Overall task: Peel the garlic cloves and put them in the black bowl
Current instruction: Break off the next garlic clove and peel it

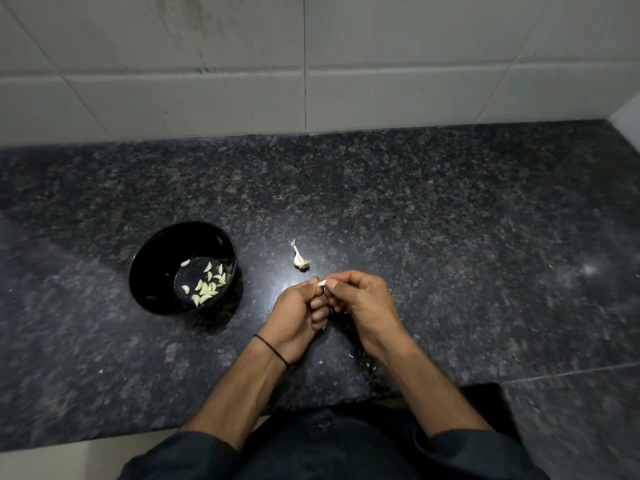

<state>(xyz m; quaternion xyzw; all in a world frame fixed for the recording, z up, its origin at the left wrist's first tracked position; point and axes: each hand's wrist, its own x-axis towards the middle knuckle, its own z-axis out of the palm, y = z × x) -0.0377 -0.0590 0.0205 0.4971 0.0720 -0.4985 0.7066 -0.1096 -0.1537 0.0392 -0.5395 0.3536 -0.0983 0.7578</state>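
Note:
A small white garlic clove [322, 282] is pinched between the fingertips of both hands just above the dark counter. My left hand [298, 315] has its fingers curled round the clove from the left. My right hand [363, 301] pinches it from the right with thumb and forefinger. The black bowl [152, 261] stands to the left of my hands and holds several peeled pale cloves [207, 285]. The leftover garlic stem with its root base [300, 259] lies on the counter just beyond my hands.
The speckled dark granite counter [450, 237] runs wide to both sides, with small flecks of garlic skin [351, 355] scattered near my wrists. A white tiled wall [311, 81] closes off the back. The counter's front edge lies close to my body.

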